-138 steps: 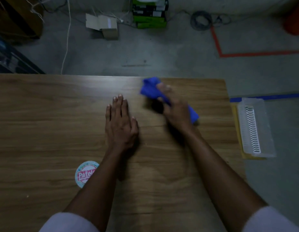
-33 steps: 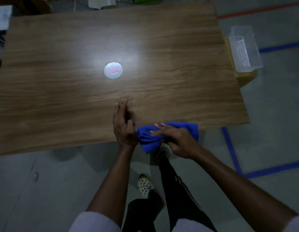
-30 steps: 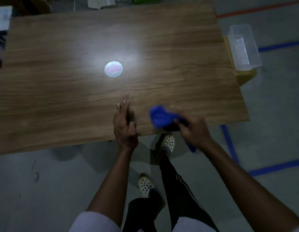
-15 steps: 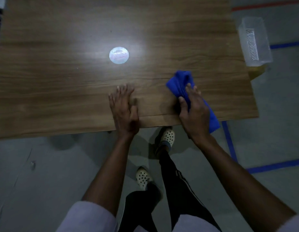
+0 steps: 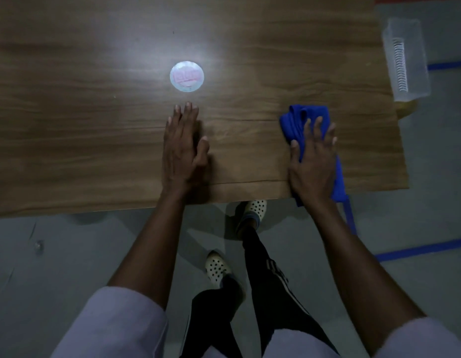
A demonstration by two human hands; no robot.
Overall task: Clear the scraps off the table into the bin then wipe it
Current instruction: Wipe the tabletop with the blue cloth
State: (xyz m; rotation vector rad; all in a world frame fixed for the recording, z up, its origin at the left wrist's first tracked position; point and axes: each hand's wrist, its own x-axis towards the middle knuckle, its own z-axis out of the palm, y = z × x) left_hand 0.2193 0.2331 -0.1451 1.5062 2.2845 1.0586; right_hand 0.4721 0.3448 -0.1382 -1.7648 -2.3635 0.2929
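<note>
Blue cloth [image 5: 294, 123] has slid rightward across the table [image 5: 95, 130] under the spread-fingered right hand [image 5: 312, 166]; left hand [image 5: 183, 153] stays flat.

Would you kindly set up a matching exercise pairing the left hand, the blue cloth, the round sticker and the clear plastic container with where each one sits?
Things: 1 left hand; 2 blue cloth; 3 round sticker; 4 clear plastic container.
Places: A past the right edge of the table; B under the right hand; C palm down on bare wood; D in the bright glare.
Pairs: 1-C; 2-B; 3-D; 4-A.
</note>
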